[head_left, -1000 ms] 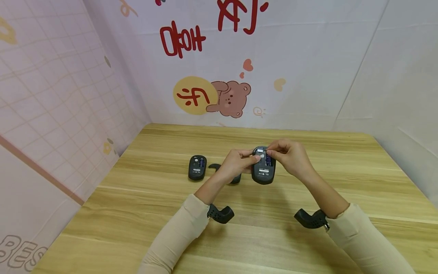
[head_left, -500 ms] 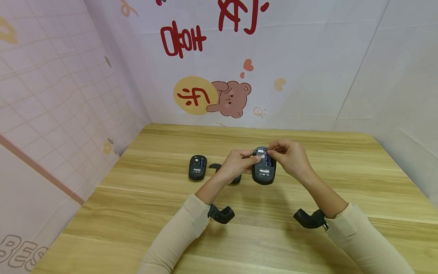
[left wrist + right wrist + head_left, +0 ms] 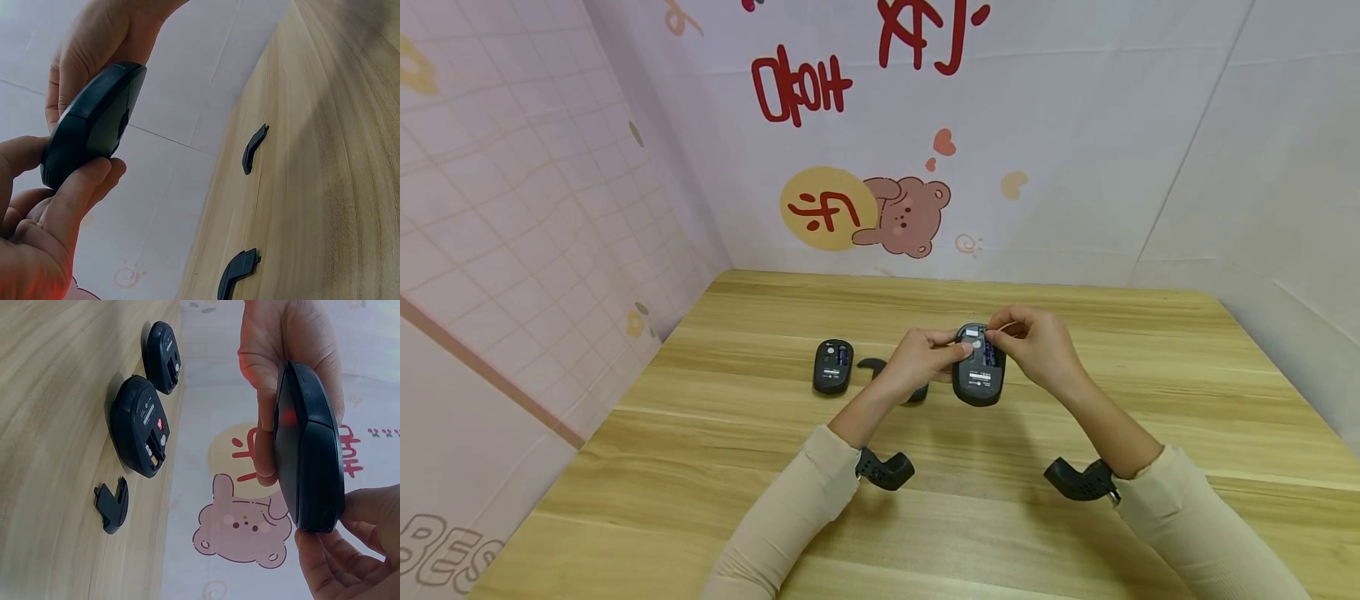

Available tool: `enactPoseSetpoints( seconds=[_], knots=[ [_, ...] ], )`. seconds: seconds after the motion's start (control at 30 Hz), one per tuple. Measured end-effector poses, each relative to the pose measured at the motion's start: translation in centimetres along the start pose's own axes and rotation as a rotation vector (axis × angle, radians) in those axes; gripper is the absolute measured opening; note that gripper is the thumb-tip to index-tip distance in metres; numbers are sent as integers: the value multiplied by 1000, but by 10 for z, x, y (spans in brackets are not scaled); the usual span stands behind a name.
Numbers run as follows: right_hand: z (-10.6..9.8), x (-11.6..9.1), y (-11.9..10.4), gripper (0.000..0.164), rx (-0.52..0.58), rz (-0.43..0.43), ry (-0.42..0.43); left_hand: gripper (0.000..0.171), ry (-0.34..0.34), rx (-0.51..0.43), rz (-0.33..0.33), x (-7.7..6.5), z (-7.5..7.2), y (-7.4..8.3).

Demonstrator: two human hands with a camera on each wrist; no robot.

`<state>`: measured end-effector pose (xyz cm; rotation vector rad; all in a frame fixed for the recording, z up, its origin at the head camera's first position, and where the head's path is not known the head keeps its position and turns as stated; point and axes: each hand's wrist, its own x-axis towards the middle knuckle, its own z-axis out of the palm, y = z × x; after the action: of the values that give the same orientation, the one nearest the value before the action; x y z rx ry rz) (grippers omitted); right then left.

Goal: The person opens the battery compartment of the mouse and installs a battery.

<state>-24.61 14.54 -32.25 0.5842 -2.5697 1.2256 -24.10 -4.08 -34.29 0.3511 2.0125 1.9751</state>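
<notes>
In the head view a black computer mouse (image 3: 977,387) is held above the table, underside facing up. Its battery compartment lacks a cover, and dark blue batteries (image 3: 989,354) show inside. My left hand (image 3: 917,358) grips the mouse's left side, thumb on the underside. My right hand (image 3: 1037,342) has thumb and index finger pinching the far right edge, beside the batteries; the exact contact is hidden. The right wrist view shows the same mouse (image 3: 309,450) edge-on between both hands.
A second mouse (image 3: 832,367) lies underside up on the table, batteries visible. Another mouse (image 3: 140,425) lies nearby, mostly behind the left forearm in the head view. Black curved battery covers (image 3: 254,149) also lie on the wooden table (image 3: 760,467). A printed wall cloth stands behind.
The held mouse has shifted very slightly towards me. Both hands keep nearly the same places and grip.
</notes>
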Motion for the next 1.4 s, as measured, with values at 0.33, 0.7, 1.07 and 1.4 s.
enactPoseSetpoints(
  seconds=[0.33, 0.7, 1.07, 1.4],
  knots=[
    [-2, -1, 2, 4, 1, -3, -15, 36, -9, 5, -10, -5, 3, 6],
    [-15, -6, 3, 16, -38, 80, 22, 38, 16, 5, 8, 4, 4, -7],
    [-38, -20, 15, 29, -47, 110, 107, 45, 101, 137, -32, 23, 26, -23],
    [-42, -26, 26, 25, -13, 100, 137, 43, 183, 227, -53, 44, 45, -41]
  ],
)
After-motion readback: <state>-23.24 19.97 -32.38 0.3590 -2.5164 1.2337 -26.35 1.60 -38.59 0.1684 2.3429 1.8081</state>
